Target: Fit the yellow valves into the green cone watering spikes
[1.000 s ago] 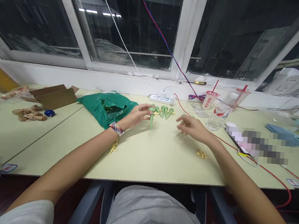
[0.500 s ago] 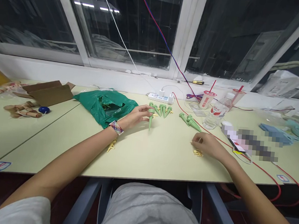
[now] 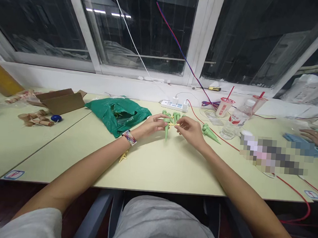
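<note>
- Lying nearest, toward the front edge of the pale bench, a few small yellow pieces sit in a loose cluster beside the left forearm, seemingly kept close but out of the way.
- The left hand has its grip closed on the head of a green spike, point down; pinching it high leaves the side facing the other hand free.
- The right hand has its grip pinched on a slim yellow piece, held level against the spike's upper part, likely to line the two up. At this size I cannot tell whether the tip has gone into the spike.
- Beyond the right forearm, more green spikes lie on their sides in a bunch, probably because such pointed ends would not stand.
- Just behind the hands, another group of spikes is partly hidden by fingers.
- Off to the far right, another person's hand is at a blue cloth.
- Past the left wrist lies a green plastic bag with a ragged opening.
- Farther back, a bottle and a lidded cup stand upright, and a power strip lies by the wall, leaving the front for handwork.
</note>
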Action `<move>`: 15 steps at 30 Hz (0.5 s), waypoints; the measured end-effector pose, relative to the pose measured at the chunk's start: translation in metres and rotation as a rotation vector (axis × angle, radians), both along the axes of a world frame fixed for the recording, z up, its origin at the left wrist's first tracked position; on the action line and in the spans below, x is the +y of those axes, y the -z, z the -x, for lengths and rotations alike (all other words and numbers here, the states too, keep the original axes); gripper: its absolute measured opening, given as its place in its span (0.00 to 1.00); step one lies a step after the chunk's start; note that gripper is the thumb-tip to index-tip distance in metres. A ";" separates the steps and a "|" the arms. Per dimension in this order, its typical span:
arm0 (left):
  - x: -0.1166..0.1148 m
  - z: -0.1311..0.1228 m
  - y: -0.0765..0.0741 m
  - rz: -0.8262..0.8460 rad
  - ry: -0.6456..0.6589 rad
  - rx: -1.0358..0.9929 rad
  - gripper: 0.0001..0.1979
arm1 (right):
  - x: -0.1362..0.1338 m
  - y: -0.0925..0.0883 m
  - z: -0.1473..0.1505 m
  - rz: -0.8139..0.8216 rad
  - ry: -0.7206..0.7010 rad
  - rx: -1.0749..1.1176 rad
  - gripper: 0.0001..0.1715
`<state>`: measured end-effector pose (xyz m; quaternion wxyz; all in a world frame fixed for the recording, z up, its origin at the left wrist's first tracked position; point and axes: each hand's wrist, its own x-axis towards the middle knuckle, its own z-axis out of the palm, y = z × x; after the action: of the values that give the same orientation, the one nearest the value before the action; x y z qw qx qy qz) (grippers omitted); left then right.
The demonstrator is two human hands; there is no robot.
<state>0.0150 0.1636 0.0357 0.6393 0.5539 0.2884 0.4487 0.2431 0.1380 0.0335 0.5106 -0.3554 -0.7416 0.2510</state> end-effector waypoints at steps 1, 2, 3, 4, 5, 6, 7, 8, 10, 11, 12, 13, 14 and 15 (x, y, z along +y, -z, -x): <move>-0.001 -0.001 0.001 0.009 0.011 -0.001 0.22 | -0.002 0.001 0.001 0.008 -0.010 0.020 0.12; -0.002 -0.001 0.001 0.017 0.028 -0.002 0.22 | -0.004 0.002 0.001 0.011 -0.016 0.028 0.13; -0.003 -0.002 0.002 0.025 0.048 -0.002 0.22 | -0.005 0.003 0.000 0.011 -0.019 0.027 0.14; -0.004 -0.003 0.002 0.030 0.069 -0.002 0.22 | -0.007 0.004 0.000 0.010 -0.024 0.021 0.15; -0.005 -0.004 0.002 0.034 0.089 -0.002 0.23 | -0.008 0.005 0.000 0.009 -0.031 0.015 0.16; -0.006 -0.005 0.002 0.037 0.104 -0.002 0.23 | -0.009 0.006 0.001 0.008 -0.040 0.009 0.16; -0.007 -0.006 0.002 0.039 0.109 -0.004 0.23 | -0.010 0.007 0.001 0.007 -0.047 0.006 0.16; -0.007 -0.006 0.002 0.042 0.104 -0.009 0.23 | -0.010 0.008 0.001 0.007 -0.055 0.007 0.16; -0.007 -0.008 0.001 0.046 0.080 -0.025 0.23 | -0.011 0.010 0.001 0.011 -0.069 0.018 0.15; -0.007 -0.008 0.001 0.047 0.068 -0.031 0.22 | -0.011 0.011 0.001 0.018 -0.073 0.026 0.13; -0.007 -0.008 0.002 0.049 0.061 -0.035 0.22 | -0.012 0.012 0.001 0.027 -0.077 0.033 0.12; -0.006 -0.008 0.002 0.052 0.062 -0.035 0.22 | -0.013 0.012 0.000 0.034 -0.079 0.035 0.11; -0.006 -0.007 0.003 0.055 0.069 -0.030 0.22 | -0.014 0.012 -0.001 0.039 -0.078 0.030 0.11; -0.005 -0.006 0.004 0.057 0.080 -0.021 0.23 | -0.015 0.012 -0.001 0.042 -0.072 0.021 0.10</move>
<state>0.0214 0.1585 0.0316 0.6754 0.5418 0.2718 0.4201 0.2442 0.1232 0.0216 0.5014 -0.3367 -0.7431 0.2883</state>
